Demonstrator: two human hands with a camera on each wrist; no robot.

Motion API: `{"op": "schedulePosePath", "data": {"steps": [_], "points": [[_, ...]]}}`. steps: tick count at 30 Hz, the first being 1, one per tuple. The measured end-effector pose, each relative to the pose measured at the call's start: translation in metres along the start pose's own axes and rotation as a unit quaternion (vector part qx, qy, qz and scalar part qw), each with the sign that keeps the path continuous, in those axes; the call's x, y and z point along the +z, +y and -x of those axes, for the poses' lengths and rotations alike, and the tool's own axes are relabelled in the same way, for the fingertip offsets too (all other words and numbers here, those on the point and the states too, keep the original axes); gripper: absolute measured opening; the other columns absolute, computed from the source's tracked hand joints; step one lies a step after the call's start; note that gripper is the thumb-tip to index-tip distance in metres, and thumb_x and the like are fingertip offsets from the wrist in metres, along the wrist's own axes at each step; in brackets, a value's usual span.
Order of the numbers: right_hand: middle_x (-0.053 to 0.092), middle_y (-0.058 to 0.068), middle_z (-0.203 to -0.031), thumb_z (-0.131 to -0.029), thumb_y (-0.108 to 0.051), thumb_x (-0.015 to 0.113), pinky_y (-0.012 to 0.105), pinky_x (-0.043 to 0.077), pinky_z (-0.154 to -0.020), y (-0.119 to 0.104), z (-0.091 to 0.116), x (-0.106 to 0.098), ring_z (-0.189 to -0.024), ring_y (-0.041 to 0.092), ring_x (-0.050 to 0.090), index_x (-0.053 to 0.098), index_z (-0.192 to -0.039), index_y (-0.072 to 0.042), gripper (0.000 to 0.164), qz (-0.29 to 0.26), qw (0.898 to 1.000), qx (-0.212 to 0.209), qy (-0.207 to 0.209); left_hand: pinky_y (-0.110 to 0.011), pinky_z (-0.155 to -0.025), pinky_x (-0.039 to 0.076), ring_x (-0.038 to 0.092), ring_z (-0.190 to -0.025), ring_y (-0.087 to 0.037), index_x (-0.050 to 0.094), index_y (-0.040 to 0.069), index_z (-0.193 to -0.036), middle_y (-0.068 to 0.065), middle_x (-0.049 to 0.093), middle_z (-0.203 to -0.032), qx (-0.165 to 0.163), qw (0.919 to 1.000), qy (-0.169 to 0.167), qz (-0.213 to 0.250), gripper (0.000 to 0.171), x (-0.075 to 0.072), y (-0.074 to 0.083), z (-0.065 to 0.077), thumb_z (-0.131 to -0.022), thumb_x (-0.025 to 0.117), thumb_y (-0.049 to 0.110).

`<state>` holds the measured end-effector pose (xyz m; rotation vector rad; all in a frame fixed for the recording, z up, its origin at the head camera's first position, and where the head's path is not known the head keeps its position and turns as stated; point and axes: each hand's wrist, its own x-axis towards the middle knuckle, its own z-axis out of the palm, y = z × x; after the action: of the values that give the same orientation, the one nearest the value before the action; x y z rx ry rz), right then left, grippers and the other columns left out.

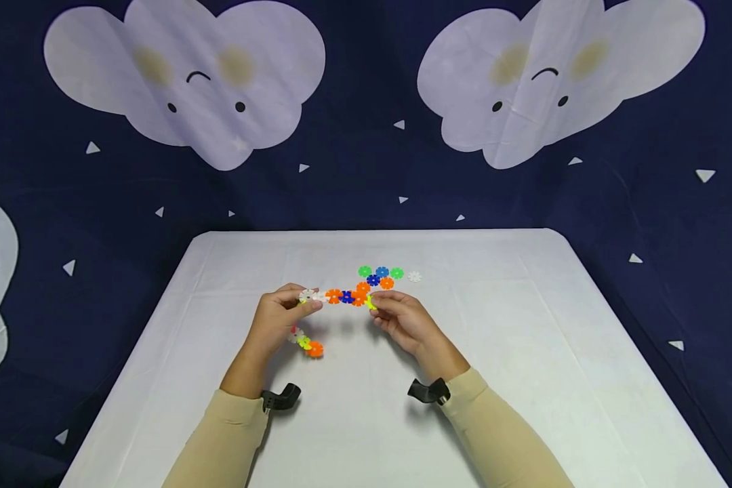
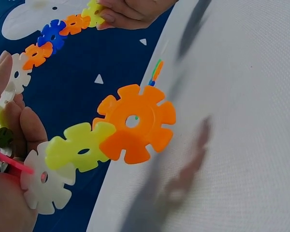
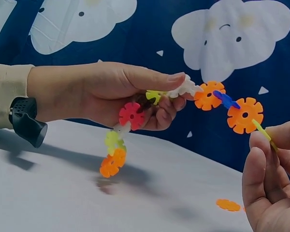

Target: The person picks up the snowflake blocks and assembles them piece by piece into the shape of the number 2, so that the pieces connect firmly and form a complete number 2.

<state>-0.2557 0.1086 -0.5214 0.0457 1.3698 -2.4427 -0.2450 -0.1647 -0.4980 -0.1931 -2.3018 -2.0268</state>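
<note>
A chain of slotted plastic snowflake discs hangs between the two hands, above the table. My left hand (image 1: pixel 274 317) pinches a white disc (image 3: pixel 184 87) in the chain between thumb and fingers. From there an orange, a dark blue disc (image 1: pixel 346 297) and another orange run to the right. My right hand (image 1: pixel 410 324) pinches the yellow disc (image 3: pixel 264 131) at that end, its edge in the orange disc's slot. Below the left hand dangles the other end: a red disc (image 3: pixel 125 109), a white, a yellow disc (image 2: pixel 67 154) and an orange disc (image 2: pixel 159 113).
Beyond the hands, several loose discs lie on the white table (image 1: pixel 524 352), among them a green disc (image 1: pixel 364 271), an orange disc (image 1: pixel 387 283) and a white disc (image 1: pixel 415 277). A dark blue cloth (image 1: pixel 366 183) with clouds hangs behind. Each wrist wears a black camera (image 1: pixel 282 396).
</note>
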Motion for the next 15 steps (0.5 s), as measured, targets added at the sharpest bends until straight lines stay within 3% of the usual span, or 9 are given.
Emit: {"op": "schedulePosePath", "data": {"steps": [3,10,15], "points": [[0.067,0.008,-0.092,-0.104,0.006,0.060,0.025,0.056,-0.069,0.001,-0.001,0.000,-0.077,0.017,0.067,0.078,-0.096,-0.009,0.025,-0.003,1.000,0.003,0.000,-0.024,-0.071,0.046,0.054,-0.091,-0.023,0.079,-0.008,-0.102,-0.009,0.066,-0.104,-0.008,0.9999,-0.002,-0.008,0.020,0.001,0.003,0.001,-0.090,0.086,0.006],[0.070,0.010,-0.092,-0.102,0.009,0.061,0.025,0.057,-0.068,0.001,0.000,0.000,-0.076,0.017,0.069,0.079,-0.095,-0.008,0.026,0.003,1.000,0.000,0.013,-0.024,-0.072,0.047,0.055,-0.090,-0.022,0.078,-0.009,-0.099,-0.011,0.067,-0.104,-0.003,0.9991,-0.012,-0.040,0.019,0.006,0.034,0.014,-0.091,0.085,0.007],[0.070,0.011,-0.092,-0.101,0.010,0.062,0.025,0.057,-0.066,0.002,0.001,0.000,-0.074,0.017,0.069,0.080,-0.095,-0.007,0.025,0.012,1.000,-0.007,0.010,-0.024,-0.069,0.047,0.057,-0.088,-0.025,0.080,-0.006,-0.100,-0.012,0.067,-0.105,-0.003,0.9968,-0.017,-0.078,0.018,0.001,0.019,0.007,-0.090,0.086,0.008]]}}
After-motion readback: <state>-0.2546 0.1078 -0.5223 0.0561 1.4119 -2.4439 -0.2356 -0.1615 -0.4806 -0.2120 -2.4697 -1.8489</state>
